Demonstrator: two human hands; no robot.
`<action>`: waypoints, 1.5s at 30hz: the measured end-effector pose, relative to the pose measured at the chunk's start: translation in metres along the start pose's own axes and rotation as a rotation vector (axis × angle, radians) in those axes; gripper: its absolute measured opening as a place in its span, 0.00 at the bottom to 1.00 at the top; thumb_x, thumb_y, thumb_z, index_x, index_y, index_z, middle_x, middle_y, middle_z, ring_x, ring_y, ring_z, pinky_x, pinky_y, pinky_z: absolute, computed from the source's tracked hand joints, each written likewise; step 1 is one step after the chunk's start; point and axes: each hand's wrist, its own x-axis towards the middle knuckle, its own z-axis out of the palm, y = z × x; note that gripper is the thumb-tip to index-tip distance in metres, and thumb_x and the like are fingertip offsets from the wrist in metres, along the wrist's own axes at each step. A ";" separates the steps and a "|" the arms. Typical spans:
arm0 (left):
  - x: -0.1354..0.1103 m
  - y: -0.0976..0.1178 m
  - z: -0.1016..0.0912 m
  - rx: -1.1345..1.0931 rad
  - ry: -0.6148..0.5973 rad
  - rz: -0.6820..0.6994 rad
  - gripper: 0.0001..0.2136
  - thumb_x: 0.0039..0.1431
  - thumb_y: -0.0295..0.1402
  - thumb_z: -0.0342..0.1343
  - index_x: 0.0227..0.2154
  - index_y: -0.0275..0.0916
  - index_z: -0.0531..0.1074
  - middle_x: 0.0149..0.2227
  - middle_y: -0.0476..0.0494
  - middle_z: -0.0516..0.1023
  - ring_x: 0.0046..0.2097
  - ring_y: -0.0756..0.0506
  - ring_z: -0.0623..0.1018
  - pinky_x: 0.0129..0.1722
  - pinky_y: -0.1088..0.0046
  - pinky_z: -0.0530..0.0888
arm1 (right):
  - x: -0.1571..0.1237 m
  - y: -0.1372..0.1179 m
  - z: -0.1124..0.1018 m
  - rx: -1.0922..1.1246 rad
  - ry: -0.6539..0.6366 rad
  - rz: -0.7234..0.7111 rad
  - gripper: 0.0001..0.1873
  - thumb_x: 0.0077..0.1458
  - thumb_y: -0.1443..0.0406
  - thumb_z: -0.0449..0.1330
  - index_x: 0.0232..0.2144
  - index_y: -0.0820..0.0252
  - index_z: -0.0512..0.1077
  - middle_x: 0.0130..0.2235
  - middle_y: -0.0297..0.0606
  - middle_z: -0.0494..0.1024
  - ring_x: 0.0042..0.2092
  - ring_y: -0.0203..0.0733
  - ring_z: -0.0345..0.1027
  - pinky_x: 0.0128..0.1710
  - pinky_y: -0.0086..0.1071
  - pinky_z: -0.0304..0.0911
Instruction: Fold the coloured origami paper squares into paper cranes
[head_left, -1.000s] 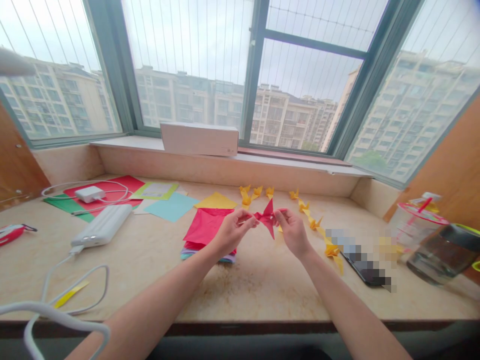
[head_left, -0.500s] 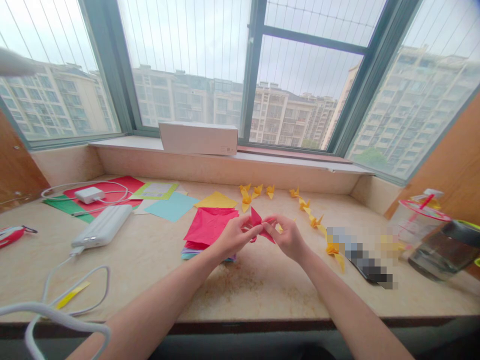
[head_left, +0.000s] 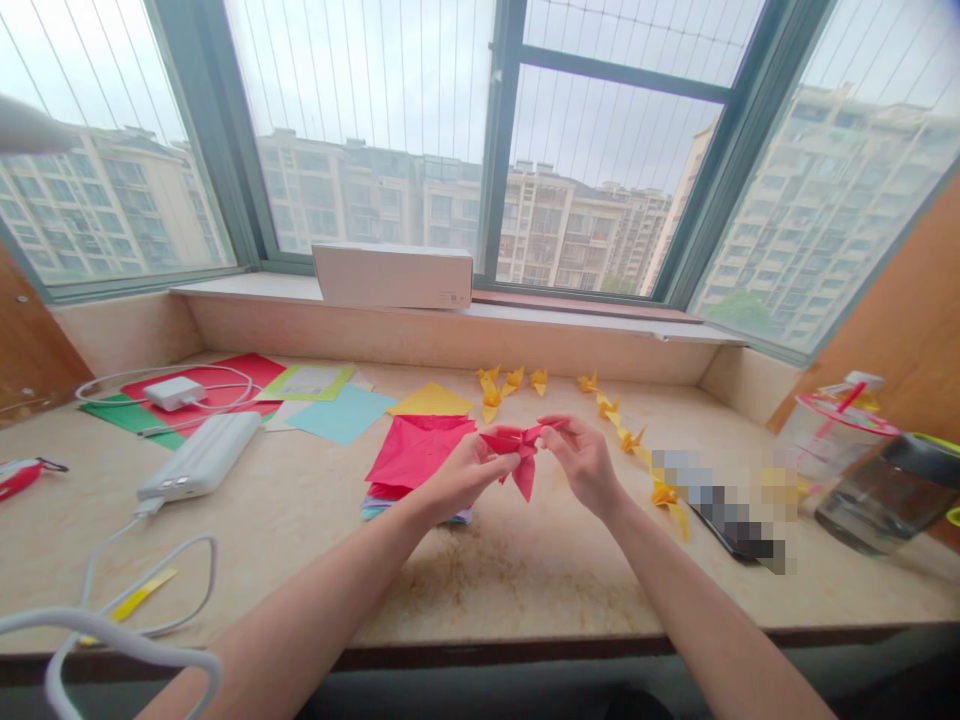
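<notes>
Two hands up over the tabletop (head_left: 540, 590), one red folded paper (head_left: 525, 470) between them. Clock read from that paper, 12 toward the window. My left hand (head_left: 469, 468) at 9 o'clock, thumb and fingers pinched on its left side; my right hand (head_left: 583, 458) at 3, fingertips pinching the point aimed at 2. Hands apart, paper bridging them, one flap hanging toward 6. Finger contact on the far side: can't tell. I judge the light pinch is because the paper is thin and a full grip would crush the folds; holding both sides probably steadies it in the air.

Stack of sheets (head_left: 412, 455), red on top, at 9, partly covered by my left hand; likely there for easy reach. Yellow sheet (head_left: 433, 400) at 10, pale blue sheet (head_left: 349, 413) just past it, both flat. Small yellow folded birds: cluster (head_left: 492, 398) at 11 to 12, row (head_left: 631, 442) curving from 1 to past 3, set out there, I guess, so my forearms don't squash them. Phone (head_left: 731, 538), partly pixelated, near the row's end. Cup (head_left: 825, 440) and dark-lidded bottle (head_left: 881, 500) around 3, well out, probably so drips miss the paper. Power bank (head_left: 201, 455) at 9, well apart.
</notes>
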 end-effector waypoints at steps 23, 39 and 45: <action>0.009 -0.014 -0.004 -0.039 0.171 0.048 0.16 0.51 0.38 0.67 0.40 0.38 0.71 0.43 0.41 0.79 0.47 0.43 0.77 0.48 0.67 0.71 | 0.006 0.001 0.002 0.151 -0.126 0.148 0.22 0.55 0.50 0.62 0.42 0.61 0.75 0.32 0.38 0.78 0.30 0.38 0.70 0.32 0.33 0.64; 0.009 -0.006 -0.001 -0.050 0.342 0.074 0.14 0.53 0.42 0.64 0.26 0.37 0.69 0.22 0.53 0.68 0.26 0.53 0.65 0.28 0.76 0.61 | -0.002 0.002 0.010 0.124 -0.292 0.117 0.15 0.57 0.54 0.62 0.38 0.59 0.76 0.36 0.40 0.81 0.38 0.42 0.73 0.39 0.37 0.66; 0.010 -0.006 -0.001 -0.069 0.393 0.060 0.17 0.52 0.43 0.65 0.23 0.38 0.63 0.20 0.56 0.65 0.23 0.54 0.61 0.26 0.76 0.58 | -0.001 -0.001 0.006 -0.059 -0.274 0.045 0.14 0.59 0.55 0.60 0.37 0.59 0.77 0.34 0.38 0.81 0.34 0.41 0.72 0.35 0.35 0.64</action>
